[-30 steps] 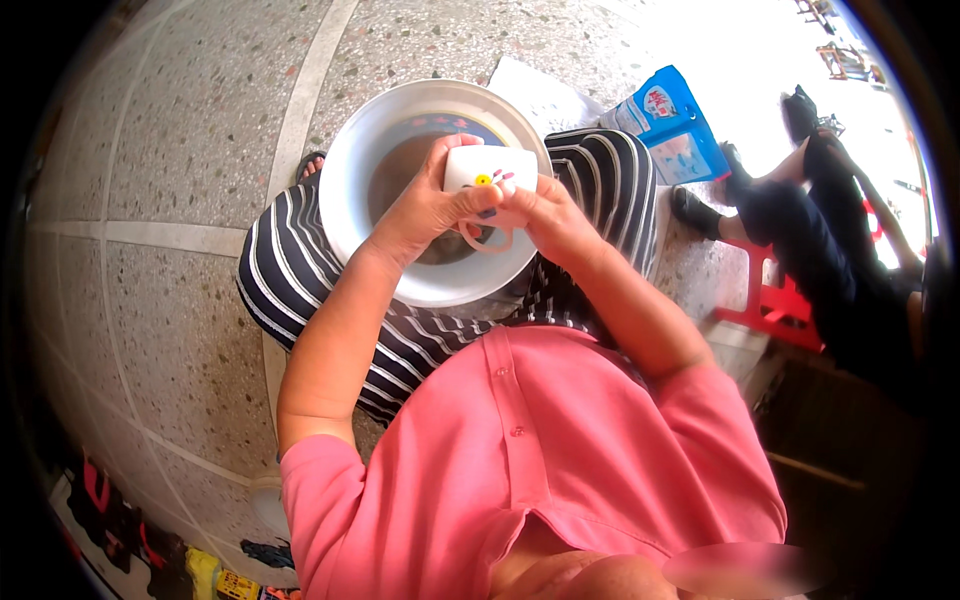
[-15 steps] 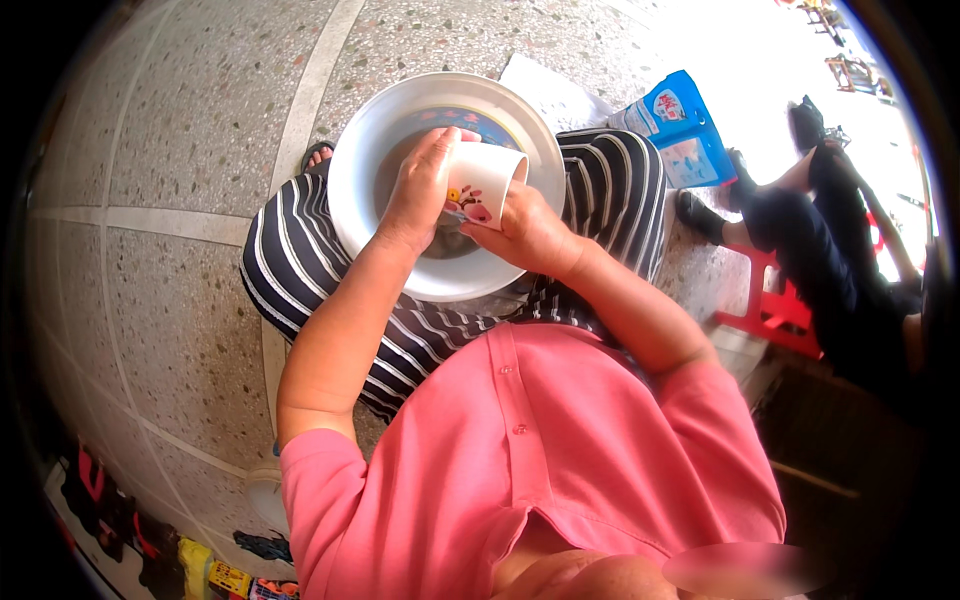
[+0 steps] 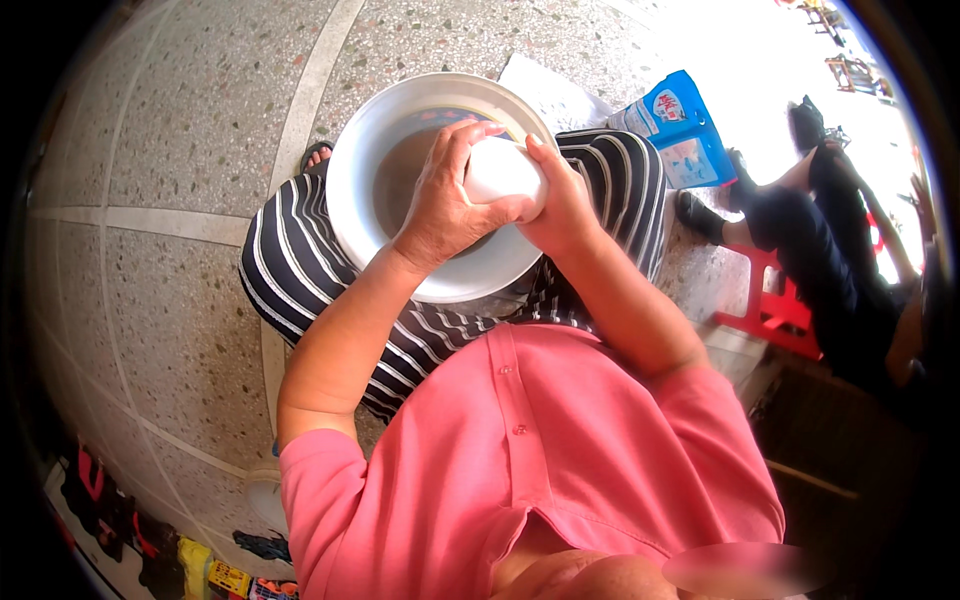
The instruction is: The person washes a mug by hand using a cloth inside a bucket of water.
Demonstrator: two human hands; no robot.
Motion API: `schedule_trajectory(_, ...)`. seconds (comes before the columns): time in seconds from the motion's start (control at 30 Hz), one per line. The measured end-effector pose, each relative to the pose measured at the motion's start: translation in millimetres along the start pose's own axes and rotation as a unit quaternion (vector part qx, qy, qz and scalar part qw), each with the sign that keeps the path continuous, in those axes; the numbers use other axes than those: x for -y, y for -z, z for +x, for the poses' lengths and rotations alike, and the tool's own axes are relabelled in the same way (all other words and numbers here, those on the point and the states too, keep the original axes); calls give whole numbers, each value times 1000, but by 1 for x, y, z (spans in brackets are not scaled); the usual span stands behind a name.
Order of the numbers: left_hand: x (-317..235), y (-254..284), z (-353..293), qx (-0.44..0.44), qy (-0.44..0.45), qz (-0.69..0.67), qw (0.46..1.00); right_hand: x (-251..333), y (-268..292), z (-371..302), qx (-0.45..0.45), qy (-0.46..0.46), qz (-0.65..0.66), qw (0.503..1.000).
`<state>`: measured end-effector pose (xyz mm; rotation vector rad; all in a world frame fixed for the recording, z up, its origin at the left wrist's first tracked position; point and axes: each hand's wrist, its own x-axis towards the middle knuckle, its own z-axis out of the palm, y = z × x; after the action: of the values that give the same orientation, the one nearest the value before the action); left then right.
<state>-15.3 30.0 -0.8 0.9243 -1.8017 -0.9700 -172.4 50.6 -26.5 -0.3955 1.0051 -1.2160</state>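
Quick note from my end. The cup (image 3: 507, 172) is up over the right part of the basin (image 3: 345, 215), held two-handed. Left hand (image 3: 442, 208): fingers curled around its left side, thumb laid across the near side. Right hand (image 3: 562, 205): clasping the right side, fingertips at the far edge; some of its fingers are hidden, so I can't tell how they sit underneath.

Risks, as I judge them: the cup looks smooth and may be wet, so it could slip if I have both hands loosen together, then hit the basin and chip or splash. I read the basin as the other weak spot. It sits between the knees, on or against the striped trousers (image 3: 300, 245), and a shifting leg could tip it. I can't see what supports it below.

Containers: basin is wide and white, with a coloured print on the far inner wall and a murky grey-brown patch inside, probably water (image 3: 398, 185); depth unclear. Cup shows me only a rounded plain white face; inside not visible, contents unknown. Blue pouch (image 3: 690, 135) stands right of the knees, near a white sheet (image 3: 548, 92) on the floor (image 3: 200, 150); contents hidden.
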Motion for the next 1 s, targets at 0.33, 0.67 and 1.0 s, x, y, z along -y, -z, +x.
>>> schedule_trajectory(0.33, 1, 6, 3, 44, 281, -331, 900, 17, -10, -23, 101, -11, -171, 980)
schedule_trajectory(0.67, 19, 11, -1, 25, 365, -361, 858, 6, -16, -18, 294, 386, -620, 617)
schedule_trajectory(1.0, 0, 16, 3, 151, 138, -72, 976, 0, -1, -24, 312, 329, -648, 612)
